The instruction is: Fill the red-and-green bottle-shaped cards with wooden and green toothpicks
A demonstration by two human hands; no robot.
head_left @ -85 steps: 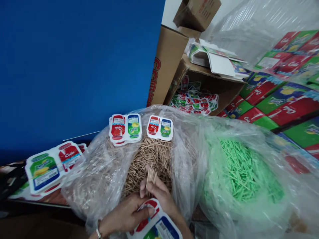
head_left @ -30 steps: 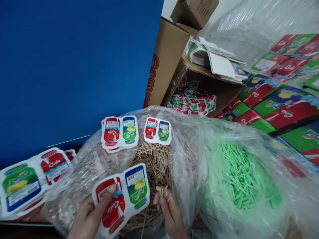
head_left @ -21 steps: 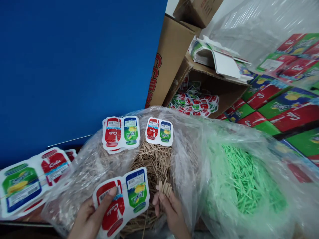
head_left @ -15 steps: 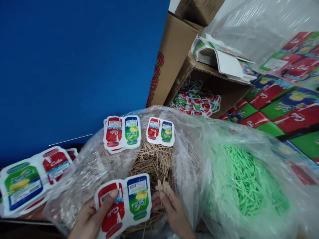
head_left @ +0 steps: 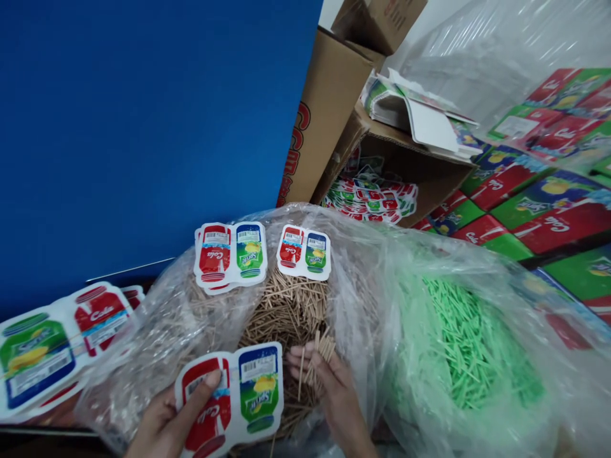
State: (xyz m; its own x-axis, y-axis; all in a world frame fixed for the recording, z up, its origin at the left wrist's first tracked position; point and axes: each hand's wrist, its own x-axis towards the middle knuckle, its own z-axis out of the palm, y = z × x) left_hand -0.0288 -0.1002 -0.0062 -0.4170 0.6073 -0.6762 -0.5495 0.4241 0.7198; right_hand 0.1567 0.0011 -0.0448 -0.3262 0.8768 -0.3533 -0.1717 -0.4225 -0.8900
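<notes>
At the lower centre, my left hand [head_left: 169,413] pinches a jar-shaped double card [head_left: 259,389] printed Cola and Sprite, thumb on top of its red half. My right hand [head_left: 340,394] is closed round a small bunch of thin brown sticks [head_left: 325,346], with one stick hanging apart near the fingertips. Both hands are over an open clear plastic bag [head_left: 365,318] full of loose brown sticks [head_left: 286,305]. On its far side lie a smaller Cola and Sprite card [head_left: 304,252] and a little stack of similar cards [head_left: 230,256].
More large cards [head_left: 35,359] are stacked at the left. A second bag holds bright green sticks [head_left: 461,343] at the right. Behind, an open carton [head_left: 436,184] contains many cards. Printed boxes [head_left: 558,216] stand at the right, and a blue panel [head_left: 143,127] fills the left background.
My right hand has shifted slightly right with the brown sticks, which are now fanned out more, one of them separate. The card in my left hand sits a little lower.
</notes>
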